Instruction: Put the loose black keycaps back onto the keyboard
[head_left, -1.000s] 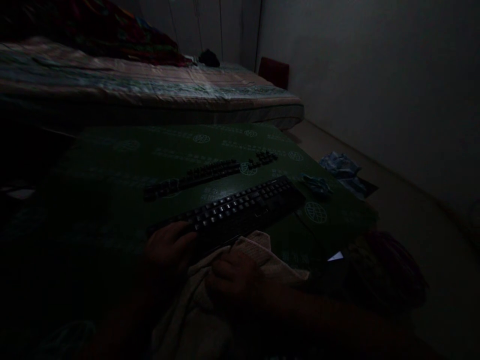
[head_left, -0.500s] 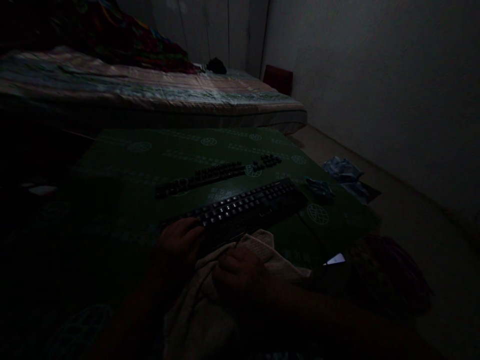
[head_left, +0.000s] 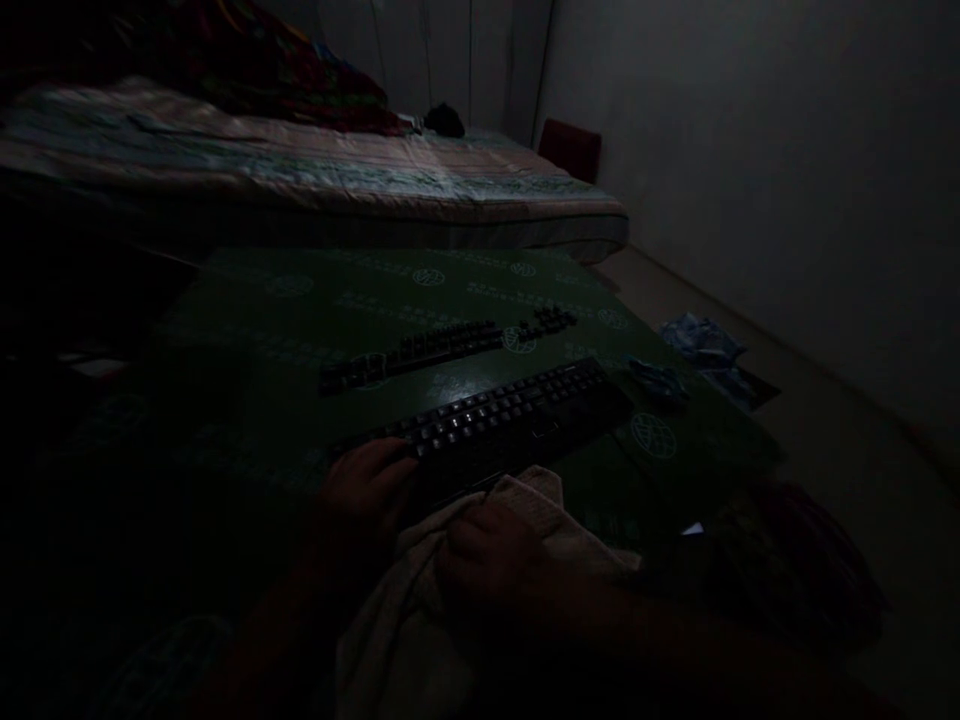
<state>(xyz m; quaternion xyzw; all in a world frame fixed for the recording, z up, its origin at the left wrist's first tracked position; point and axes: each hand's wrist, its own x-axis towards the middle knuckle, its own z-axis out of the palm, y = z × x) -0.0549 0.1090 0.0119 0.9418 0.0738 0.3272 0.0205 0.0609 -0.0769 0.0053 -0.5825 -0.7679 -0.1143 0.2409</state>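
Observation:
A black keyboard (head_left: 517, 425) lies at a slant on the green surface; its upper rows carry keys, while its nearer part looks dark and bare. Curled over the keyboard's left end are the fingers of my left hand (head_left: 367, 485). My right hand (head_left: 487, 555) is closed on a pale cloth (head_left: 540, 495) at the keyboard's front edge, and the cloth hangs down toward me. Behind the keyboard, loose black keycaps (head_left: 442, 345) lie in rows. Dim light hides much of both hands.
The green printed board (head_left: 360, 290) bears a crumpled bluish item (head_left: 656, 382) at its right. More crumpled cloth or plastic (head_left: 701, 340) lies beyond its right edge. A bed (head_left: 337, 165) stands behind, and a dark reddish bundle (head_left: 810, 570) sits at right.
The whole view has shifted slightly, so things appear a little farther right. Both hands keep nearly the same places on the keyboard and the cloth. Less of the bright patch at right shows.

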